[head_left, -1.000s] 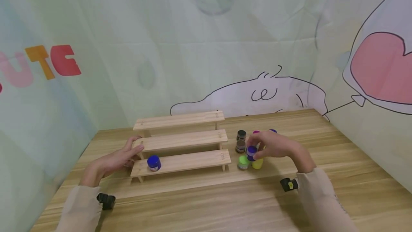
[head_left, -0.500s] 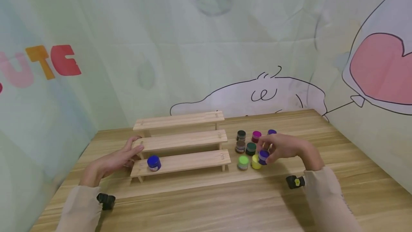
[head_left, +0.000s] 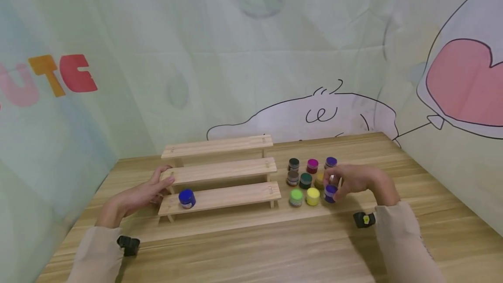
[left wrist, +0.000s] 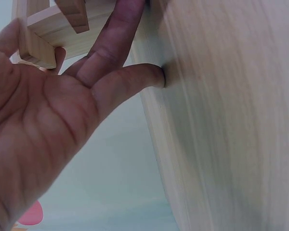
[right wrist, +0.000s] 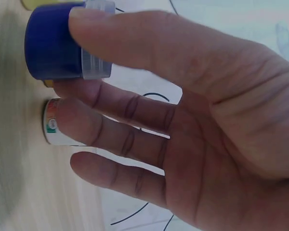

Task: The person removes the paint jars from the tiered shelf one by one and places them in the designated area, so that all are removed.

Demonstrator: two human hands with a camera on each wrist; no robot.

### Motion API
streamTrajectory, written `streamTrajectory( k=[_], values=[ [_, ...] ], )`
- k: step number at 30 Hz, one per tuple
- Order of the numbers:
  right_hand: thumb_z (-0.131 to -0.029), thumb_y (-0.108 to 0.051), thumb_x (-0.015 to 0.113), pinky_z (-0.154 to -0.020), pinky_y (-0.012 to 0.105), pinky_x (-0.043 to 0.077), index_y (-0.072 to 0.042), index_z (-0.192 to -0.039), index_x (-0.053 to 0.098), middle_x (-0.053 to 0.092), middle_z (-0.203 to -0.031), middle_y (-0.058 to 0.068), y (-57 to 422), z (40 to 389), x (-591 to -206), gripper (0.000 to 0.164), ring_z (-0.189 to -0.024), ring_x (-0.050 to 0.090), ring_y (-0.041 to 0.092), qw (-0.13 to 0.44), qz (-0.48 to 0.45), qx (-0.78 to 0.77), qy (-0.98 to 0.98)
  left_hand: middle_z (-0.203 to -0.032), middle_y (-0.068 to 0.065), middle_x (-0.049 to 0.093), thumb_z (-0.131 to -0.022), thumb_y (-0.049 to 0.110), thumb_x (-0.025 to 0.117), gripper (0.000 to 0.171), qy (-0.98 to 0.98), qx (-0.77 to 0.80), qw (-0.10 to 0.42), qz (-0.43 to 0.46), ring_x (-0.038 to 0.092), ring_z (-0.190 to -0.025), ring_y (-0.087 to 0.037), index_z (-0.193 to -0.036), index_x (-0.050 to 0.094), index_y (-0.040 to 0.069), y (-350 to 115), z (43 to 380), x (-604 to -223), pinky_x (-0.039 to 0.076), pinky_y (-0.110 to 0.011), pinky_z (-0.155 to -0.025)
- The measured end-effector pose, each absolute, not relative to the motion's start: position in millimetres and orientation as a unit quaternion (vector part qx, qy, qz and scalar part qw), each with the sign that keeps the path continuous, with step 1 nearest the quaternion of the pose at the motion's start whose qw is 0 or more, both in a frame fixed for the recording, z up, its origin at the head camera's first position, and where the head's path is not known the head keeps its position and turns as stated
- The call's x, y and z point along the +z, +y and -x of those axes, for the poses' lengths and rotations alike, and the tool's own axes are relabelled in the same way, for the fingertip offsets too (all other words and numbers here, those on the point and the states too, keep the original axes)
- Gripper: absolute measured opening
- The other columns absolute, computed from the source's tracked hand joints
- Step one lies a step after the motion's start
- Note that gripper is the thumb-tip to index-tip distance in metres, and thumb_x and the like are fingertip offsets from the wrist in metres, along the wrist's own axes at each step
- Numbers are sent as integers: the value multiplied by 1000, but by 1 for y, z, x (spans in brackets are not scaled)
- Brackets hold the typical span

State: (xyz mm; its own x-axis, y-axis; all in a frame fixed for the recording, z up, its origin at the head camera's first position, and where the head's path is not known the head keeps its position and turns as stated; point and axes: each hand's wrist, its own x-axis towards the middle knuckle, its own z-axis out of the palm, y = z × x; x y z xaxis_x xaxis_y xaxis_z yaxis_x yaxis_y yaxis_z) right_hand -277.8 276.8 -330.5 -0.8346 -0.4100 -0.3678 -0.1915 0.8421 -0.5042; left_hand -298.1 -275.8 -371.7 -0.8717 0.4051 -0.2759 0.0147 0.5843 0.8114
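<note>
In the head view my left hand (head_left: pixel 144 193) holds the left end of a three-tier wooden display stand (head_left: pixel 224 170), its thumb on the middle tier. The left wrist view shows other fingers reaching down to the table. A blue paint jar (head_left: pixel 187 198) stands on the lowest tier, near its left end. My right hand (head_left: pixel 359 181) pinches a dark blue-purple paint jar (head_left: pixel 331 193) between thumb and fingers, beside the yellow jar (head_left: pixel 312 196). In the right wrist view this jar (right wrist: pixel 55 41) has a clear band; the remaining fingers are loosely extended.
Right of the stand are grouped jars: light green (head_left: pixel 296 197), brown (head_left: pixel 292 178), black (head_left: pixel 293 164), dark green (head_left: pixel 305 181), magenta (head_left: pixel 312 166), ochre (head_left: pixel 319 180) and purple (head_left: pixel 331 162). A printed curtain (head_left: pixel 188 56) hangs behind the wooden table (head_left: pixel 235 248).
My right hand has carried the dark blue-purple jar rightward, from above the green and yellow jars to the yellow jar's right side. The left hand keeps its place on the stand.
</note>
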Motion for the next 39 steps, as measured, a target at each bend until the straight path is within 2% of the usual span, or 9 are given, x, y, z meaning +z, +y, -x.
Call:
streamTrajectory(
  k=[15, 23, 31, 39],
  values=[
    [-76, 2, 77, -72, 35, 41, -18, -104, 59, 58, -99, 7, 278, 277, -335, 39, -90, 51, 24, 263, 148, -205, 931, -133, -29, 43, -109, 46, 34, 67, 857, 447, 226, -120, 58, -113, -34, -152, -7, 16, -274, 298, -370, 44, -56, -98],
    [-75, 2, 77, -73, 37, 41, -19, -105, 59, 56, -99, 7, 272, 279, -336, 41, -92, 50, 25, 267, 133, -203, 933, -133, -30, 45, -108, 49, 33, 72, 862, 440, 225, -112, 55, -118, -38, -154, -12, 15, -277, 297, -371, 40, -61, -101],
    [-77, 2, 76, -74, 37, 42, -18, -111, 61, 57, -100, 7, 271, 281, -337, 42, -91, 51, 24, 255, 140, -211, 933, -133, -30, 44, -108, 48, 33, 71, 863, 439, 223, -111, 57, -116, -37, -153, -11, 15, -277, 297, -372, 41, -59, -100],
    [-84, -6, 78, -85, 46, 49, -16, -121, 64, 62, -108, 6, 270, 282, -336, 41, -99, 59, 24, 220, 164, -220, 936, -136, -30, 41, -109, 46, 34, 67, 858, 447, 223, -118, 56, -116, -35, -152, -7, 16, -275, 297, -371, 43, -56, -99]
  ],
)
